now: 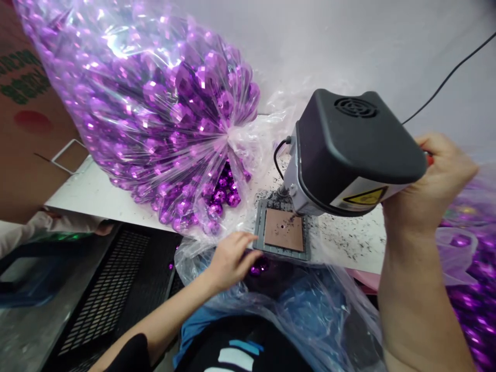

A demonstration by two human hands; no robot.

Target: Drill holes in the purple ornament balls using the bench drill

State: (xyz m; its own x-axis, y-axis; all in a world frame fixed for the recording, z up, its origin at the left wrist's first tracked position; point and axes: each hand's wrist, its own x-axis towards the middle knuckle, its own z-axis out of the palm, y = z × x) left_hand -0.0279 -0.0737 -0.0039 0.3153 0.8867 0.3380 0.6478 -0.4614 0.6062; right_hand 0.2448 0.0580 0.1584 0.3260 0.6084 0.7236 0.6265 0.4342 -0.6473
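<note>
My right hand is raised at the right of a small bench drill, fingers wrapped round something with a red tip that I cannot make out. My left hand reaches down in front of the drill's base plate, fingers curled over purple faceted beads in a clear plastic bag on my lap. I cannot tell whether it grips one. A brown pad with a hole lies on the base plate under the drill bit.
A big clear bag of purple beads lies on the white table at the left. More purple beads sit at the right. Black shavings litter the table. Another person's sleeve shows at the left edge. A cardboard box stands far left.
</note>
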